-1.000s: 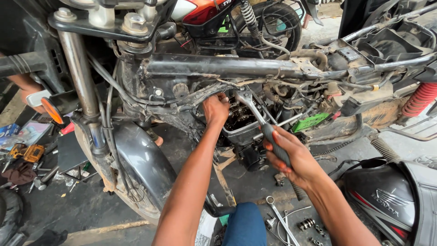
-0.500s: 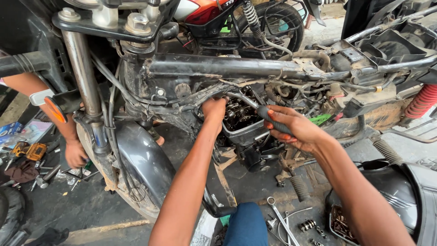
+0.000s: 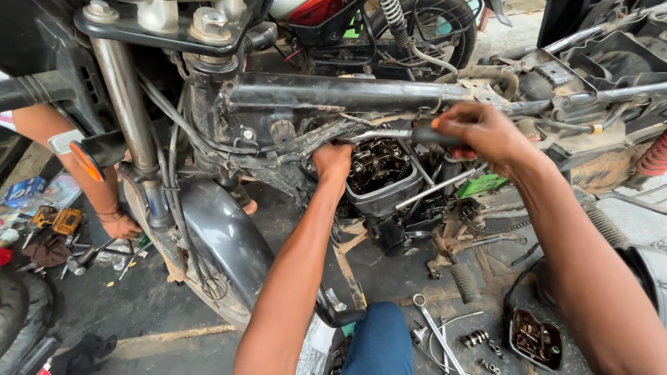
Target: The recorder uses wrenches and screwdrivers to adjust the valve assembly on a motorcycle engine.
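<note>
A view from above looks down on a stripped motorcycle standing on a dirty grey concrete floor (image 3: 139, 305).

At the far left, another person's hand (image 3: 121, 226) rests on the floor among scattered small tools, near a yellow-and-black hand tool (image 3: 66, 221) by the floor's left edge. Just right of it stands the motorcycle's chrome front fork tube (image 3: 128, 111), and below that the curved dark grey front mudguard (image 3: 222, 243).

In the middle, the left hand (image 3: 332, 161) reaches up under the rusty black steel frame tube (image 3: 333, 90) and is closed against the left side of the open engine; what it clutches is hidden, so the hold cannot be told. Beside it sits the exposed grey metal cylinder head (image 3: 381, 167), its top uncovered, showing oily dark valve parts.

Right of that, the right hand (image 3: 479, 132) is clenched around the black handle of a long silver metal wrench (image 3: 389, 134). The tool lies almost level, just under the frame tube and above the cylinder head; its long axis runs left to right, with the handle at the right and the shiny shaft pointing left towards the left hand.

Low on the floor near the bottom edge lie a silver ring spanner (image 3: 434, 326) and a black tray of small rusty parts (image 3: 535, 338).
</note>
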